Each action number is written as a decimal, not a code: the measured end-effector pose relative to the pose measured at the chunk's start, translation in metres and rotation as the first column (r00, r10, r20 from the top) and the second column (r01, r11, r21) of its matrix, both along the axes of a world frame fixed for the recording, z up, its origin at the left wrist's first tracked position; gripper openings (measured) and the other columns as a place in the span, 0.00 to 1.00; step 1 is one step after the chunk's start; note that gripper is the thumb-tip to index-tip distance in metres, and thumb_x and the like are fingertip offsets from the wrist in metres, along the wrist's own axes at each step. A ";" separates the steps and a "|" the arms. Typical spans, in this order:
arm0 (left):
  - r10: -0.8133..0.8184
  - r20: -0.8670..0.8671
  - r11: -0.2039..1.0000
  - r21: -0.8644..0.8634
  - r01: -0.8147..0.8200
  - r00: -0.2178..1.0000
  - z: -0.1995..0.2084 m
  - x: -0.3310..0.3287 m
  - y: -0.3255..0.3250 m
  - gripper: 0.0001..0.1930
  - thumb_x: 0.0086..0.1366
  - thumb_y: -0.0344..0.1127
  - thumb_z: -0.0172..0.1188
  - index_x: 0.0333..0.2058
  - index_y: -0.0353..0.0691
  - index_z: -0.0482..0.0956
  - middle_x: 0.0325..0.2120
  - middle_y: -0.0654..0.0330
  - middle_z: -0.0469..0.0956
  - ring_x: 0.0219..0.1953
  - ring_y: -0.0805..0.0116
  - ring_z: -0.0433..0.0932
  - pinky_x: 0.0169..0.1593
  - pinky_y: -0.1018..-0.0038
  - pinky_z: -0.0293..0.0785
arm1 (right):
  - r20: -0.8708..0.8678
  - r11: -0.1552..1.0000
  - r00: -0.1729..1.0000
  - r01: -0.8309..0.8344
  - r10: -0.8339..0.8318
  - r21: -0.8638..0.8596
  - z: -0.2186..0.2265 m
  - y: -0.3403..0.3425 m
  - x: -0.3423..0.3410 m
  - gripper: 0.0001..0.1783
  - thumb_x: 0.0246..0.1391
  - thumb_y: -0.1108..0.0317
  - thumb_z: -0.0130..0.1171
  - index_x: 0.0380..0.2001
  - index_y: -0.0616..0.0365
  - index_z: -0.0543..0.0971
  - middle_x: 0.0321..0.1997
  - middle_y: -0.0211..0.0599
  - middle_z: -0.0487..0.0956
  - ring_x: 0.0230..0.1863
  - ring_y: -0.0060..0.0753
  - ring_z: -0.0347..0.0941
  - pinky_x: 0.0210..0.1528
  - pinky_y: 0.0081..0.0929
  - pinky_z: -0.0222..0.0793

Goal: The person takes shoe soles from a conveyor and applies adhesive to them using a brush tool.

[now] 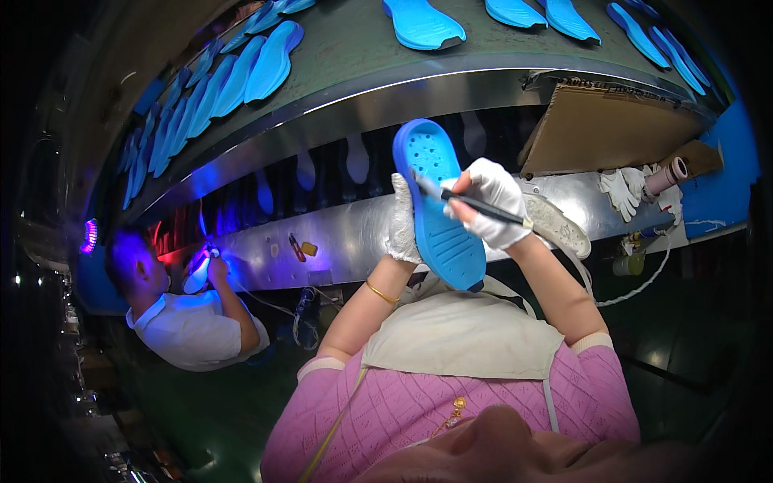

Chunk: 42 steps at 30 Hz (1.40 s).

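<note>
A blue shoe sole (444, 233) stands tilted in front of my chest, its inner face toward me, with round holes at the upper end and ridges lower down. My left hand (400, 224), in a white glove, grips the sole by its left edge. Gloved in white too, my right hand (495, 200) is closed around a brush (491, 211) with a dark handle. The pale bristle end of the brush meets the sole's inner face just below the holes; whether it presses there is hard to tell.
Blue soles (270, 64) lie spread on a dark conveyor belt (342, 60) beyond a metal ledge. A pale sole (555, 229), cardboard (608, 129) and spare gloves (620, 193) are on my right. At left, a co-worker (193, 322) holds a lit sole. A red-handled tool (297, 246) lies on the metal bench (334, 241).
</note>
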<state>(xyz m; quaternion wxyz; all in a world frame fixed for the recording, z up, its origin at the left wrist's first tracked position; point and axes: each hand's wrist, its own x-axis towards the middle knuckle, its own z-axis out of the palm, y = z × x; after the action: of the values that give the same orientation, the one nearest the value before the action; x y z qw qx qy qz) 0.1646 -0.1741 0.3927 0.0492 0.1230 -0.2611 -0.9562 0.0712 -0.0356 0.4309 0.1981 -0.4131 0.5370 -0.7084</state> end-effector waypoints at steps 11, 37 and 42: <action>0.040 -0.228 0.996 0.083 -0.021 0.973 -0.011 -0.014 -0.026 0.48 0.62 0.77 0.40 0.64 0.38 0.61 0.57 0.44 0.72 0.56 0.46 0.74 0.62 0.50 0.69 | -0.266 0.979 0.952 0.181 -0.150 0.098 -0.006 0.004 0.023 0.10 0.48 0.78 0.67 0.33 0.59 0.77 0.32 0.33 0.80 0.35 0.23 0.78 0.40 0.22 0.75; 0.002 -0.367 0.996 -0.082 -0.034 0.930 0.041 0.005 -0.001 0.56 0.57 0.81 0.42 0.70 0.41 0.48 0.67 0.50 0.58 0.66 0.45 0.63 0.67 0.48 0.61 | 0.043 0.994 0.996 0.087 -0.084 -0.065 0.009 0.016 0.017 0.07 0.54 0.78 0.63 0.35 0.60 0.76 0.35 0.40 0.81 0.33 0.23 0.80 0.33 0.18 0.75; 0.029 -0.447 1.000 0.015 -0.025 0.894 0.033 -0.007 -0.014 0.52 0.59 0.78 0.45 0.71 0.45 0.50 0.66 0.47 0.60 0.64 0.41 0.65 0.66 0.44 0.62 | 0.150 0.994 0.983 -0.111 0.109 0.009 -0.003 0.012 0.031 0.07 0.53 0.80 0.64 0.35 0.62 0.76 0.37 0.42 0.81 0.33 0.25 0.79 0.36 0.23 0.77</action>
<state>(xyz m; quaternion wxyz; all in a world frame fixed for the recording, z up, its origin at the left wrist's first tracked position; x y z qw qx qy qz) 0.1576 -0.1884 0.4262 0.1207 -0.0962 -0.2368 -0.9592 0.1021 -0.0232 0.4274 0.2800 -0.3862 0.5030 -0.7207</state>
